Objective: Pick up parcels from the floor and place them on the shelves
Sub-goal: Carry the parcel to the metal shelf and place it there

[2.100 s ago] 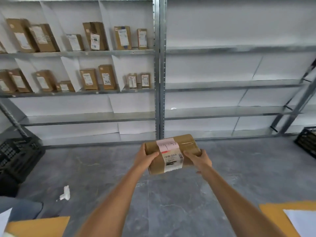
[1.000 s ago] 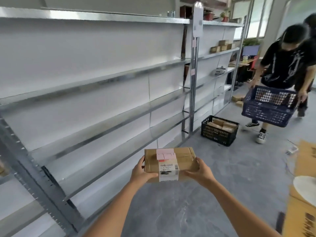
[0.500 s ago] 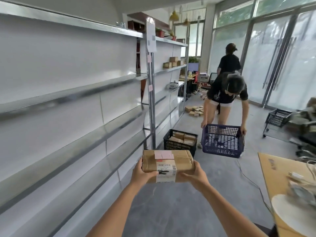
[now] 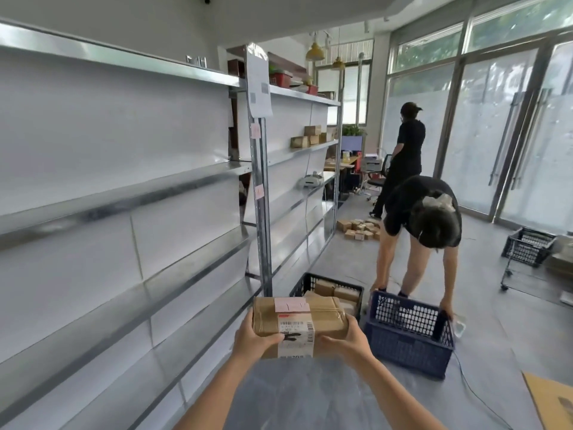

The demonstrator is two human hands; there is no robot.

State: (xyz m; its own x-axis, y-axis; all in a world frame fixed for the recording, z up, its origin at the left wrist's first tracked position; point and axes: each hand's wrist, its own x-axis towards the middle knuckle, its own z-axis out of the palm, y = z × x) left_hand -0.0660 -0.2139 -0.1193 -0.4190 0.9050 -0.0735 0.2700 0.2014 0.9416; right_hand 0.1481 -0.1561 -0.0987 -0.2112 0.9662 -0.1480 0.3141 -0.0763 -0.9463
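Note:
I hold a brown cardboard parcel point(image 4: 325, 315) with a white barcode label and a pink slip in front of me at waist height. My left hand point(image 4: 252, 339) grips its left end and my right hand point(image 4: 348, 339) grips its right end. Bare metal shelves point(image 4: 130, 193) run along my left side. Several small parcels point(image 4: 310, 136) stand on a farther shelf bay. More parcels point(image 4: 359, 229) lie in a loose pile on the floor beyond.
A black crate point(image 4: 305, 282) with parcels sits on the floor just ahead, and a person point(image 4: 421, 218) bends over a blue crate point(image 4: 406, 336) beside it. Another person point(image 4: 406, 150) stands farther back. A basket cart point(image 4: 527, 246) and flat cardboard point(image 4: 552, 398) are at right.
My view has swung right along the shelving while both hands keep the parcel. The bending person has lowered the blue crate to the floor, nearer to me.

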